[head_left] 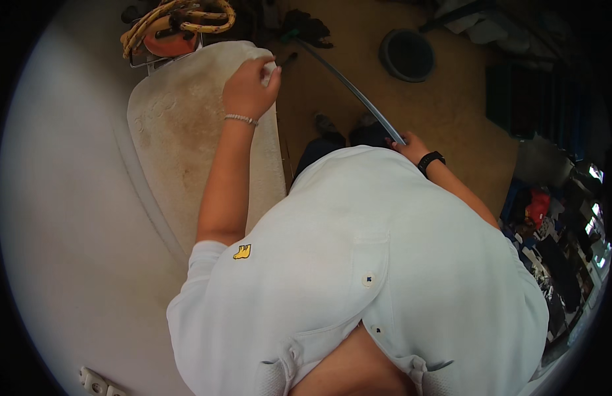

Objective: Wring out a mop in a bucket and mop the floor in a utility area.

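Observation:
My left hand point(251, 89) is over the far end of a stained, pale ironing board point(187, 119), its fingers curled by the board's edge; whether it pinches the cover there is hard to tell. My right hand point(406, 147), with a black watch at the wrist, grips a long grey broom handle point(355, 91). The handle slants away to a green socket point(289, 35) and a dark clump point(308, 30) on the brown floor. An iron with an orange body point(171, 42) and a yellow cord point(207, 22) rests on the metal rack at the board's end.
A dark round bucket point(407, 55) stands on the floor ahead. Dark green crates point(514, 99) are at the right, with a heap of mixed items point(543, 242) nearer. A pale wall point(78, 188) with sockets point(94, 382) runs along the left. My feet are beside the board.

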A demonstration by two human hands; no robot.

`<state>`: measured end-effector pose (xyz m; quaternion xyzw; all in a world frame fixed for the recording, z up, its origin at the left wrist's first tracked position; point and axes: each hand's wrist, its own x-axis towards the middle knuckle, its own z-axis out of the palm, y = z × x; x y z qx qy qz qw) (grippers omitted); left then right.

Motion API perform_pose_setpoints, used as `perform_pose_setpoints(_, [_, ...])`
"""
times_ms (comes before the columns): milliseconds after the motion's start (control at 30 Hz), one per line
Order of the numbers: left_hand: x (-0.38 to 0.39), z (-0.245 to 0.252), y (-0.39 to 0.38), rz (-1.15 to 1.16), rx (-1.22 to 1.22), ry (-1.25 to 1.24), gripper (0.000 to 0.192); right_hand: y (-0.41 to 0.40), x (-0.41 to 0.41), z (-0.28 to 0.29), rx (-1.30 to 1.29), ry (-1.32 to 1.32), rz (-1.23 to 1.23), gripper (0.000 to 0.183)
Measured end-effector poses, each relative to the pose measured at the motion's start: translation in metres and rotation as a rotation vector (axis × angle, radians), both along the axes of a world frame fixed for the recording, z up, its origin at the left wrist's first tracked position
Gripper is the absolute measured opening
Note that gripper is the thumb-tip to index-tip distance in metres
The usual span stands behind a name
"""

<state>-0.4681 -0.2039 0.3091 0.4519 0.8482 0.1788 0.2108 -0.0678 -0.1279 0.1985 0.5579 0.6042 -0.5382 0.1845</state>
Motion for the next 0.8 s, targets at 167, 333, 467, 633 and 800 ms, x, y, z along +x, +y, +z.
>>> perform_pose_setpoints(167, [-0.03,-0.046,0.051,-0.278,0.395,0.493,0.025,0.03,-0.023,0.014,-0.088,-0.021,-0.061,0.04])
perform_pose_setpoints(333, [-0.041,-0.071,0.061,-0.283,0.253,0.443,0.04,0.05,-0.027,0.009,-0.155,0.002,-0.129,0.041])
perform_pose_setpoints(467, [-0.04,-0.067,0.065,-0.248,0.187,0.443,0.041,0.06,-0.014,-0.008,-0.233,0.047,-0.237,0.037])
perform_pose_setpoints(633, [-0.041,-0.068,0.069,-0.279,0.1,0.417,0.042,0.07,-0.009,0.009,-0.238,0.044,-0.389,0.033])
perform_pose_setpoints(800, [-0.041,-0.066,0.073,-0.28,0.044,0.403,0.043,0.077,0.011,0.009,-0.244,0.085,-0.412,0.034])
